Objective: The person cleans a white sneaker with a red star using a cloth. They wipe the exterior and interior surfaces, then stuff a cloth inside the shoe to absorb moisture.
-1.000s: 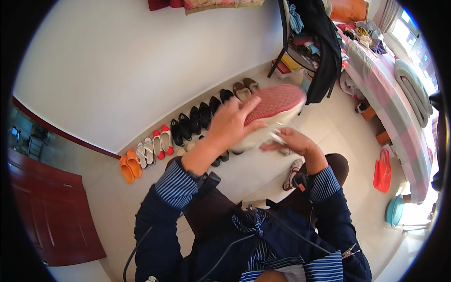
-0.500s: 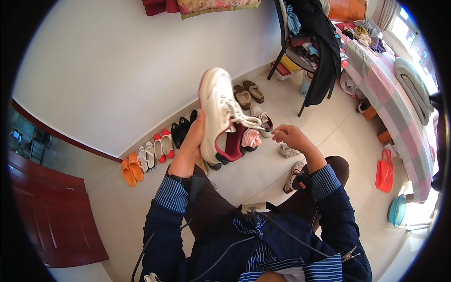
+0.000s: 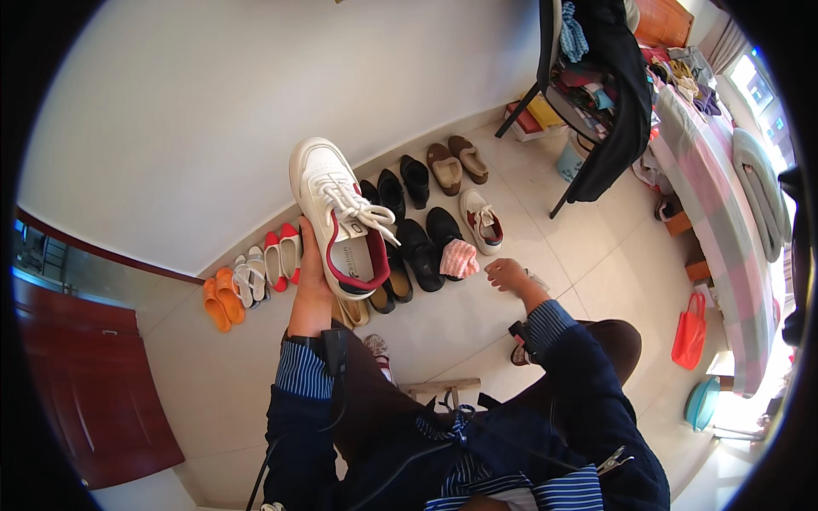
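My left hand [image 3: 313,274] is closed around a white lace-up sneaker [image 3: 331,183] with a red lining. The shoe is held up in the air, toe toward the wall and opening toward me. My right hand [image 3: 509,277] hovers to the right with loosely bent fingers and nothing visible in it. Close by on its left, a pink checked cloth [image 3: 460,259] lies on a black shoe [image 3: 444,228]. Just beyond the hand stands another white sneaker [image 3: 482,220] with red lining. A greyish crumpled thing [image 3: 536,279] is partly hidden behind the right hand.
Shoes line the wall, from orange slippers [image 3: 223,298] and red-and-cream flats [image 3: 281,255] to brown fleece-lined slippers [image 3: 445,169]. A chair [image 3: 528,111] draped with black clothing stands at the far right. Along the right are a bed [image 3: 707,196], a red bag [image 3: 689,332] and a teal basin [image 3: 703,404].
My view has shifted. The sneaker in my left hand has moved left and tilted, showing its insole. My right hand has come lower and left, nearer the pink checked cloth.
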Available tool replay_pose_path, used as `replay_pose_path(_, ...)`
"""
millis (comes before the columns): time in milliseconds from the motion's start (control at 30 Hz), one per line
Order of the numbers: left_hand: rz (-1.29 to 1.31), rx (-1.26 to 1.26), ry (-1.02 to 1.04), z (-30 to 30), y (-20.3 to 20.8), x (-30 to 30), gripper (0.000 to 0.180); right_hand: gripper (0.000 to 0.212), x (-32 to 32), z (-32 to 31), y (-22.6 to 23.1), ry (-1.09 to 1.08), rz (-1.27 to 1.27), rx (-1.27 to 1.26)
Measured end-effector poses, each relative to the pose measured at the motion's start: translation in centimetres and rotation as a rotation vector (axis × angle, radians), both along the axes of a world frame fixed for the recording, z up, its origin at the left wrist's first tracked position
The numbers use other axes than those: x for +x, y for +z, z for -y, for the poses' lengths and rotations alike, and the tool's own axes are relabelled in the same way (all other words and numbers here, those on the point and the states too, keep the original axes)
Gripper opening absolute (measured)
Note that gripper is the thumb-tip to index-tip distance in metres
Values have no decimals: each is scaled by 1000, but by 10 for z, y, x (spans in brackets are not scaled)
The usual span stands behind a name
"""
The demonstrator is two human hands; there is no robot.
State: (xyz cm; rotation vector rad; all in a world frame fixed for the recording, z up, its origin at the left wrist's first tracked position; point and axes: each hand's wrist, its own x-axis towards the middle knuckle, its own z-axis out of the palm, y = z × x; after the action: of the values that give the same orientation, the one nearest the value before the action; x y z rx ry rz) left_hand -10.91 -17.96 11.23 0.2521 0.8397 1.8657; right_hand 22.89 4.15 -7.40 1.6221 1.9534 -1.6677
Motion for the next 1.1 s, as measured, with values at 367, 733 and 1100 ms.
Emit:
replay_pose_path(367, 232, 21, -103, -45, -50, -14, 76, 92, -68, -8, -142, -203, 202, 279)
replay_pose_path(733, 303, 4, -133, -47, -59, -12, 76, 30, -83, 5, -42, -317, -357, -92)
replay_pose_path(1100, 289, 205, -75, 3, -20, 51, 66, 21, -98, 90, 164, -134, -763, -96)
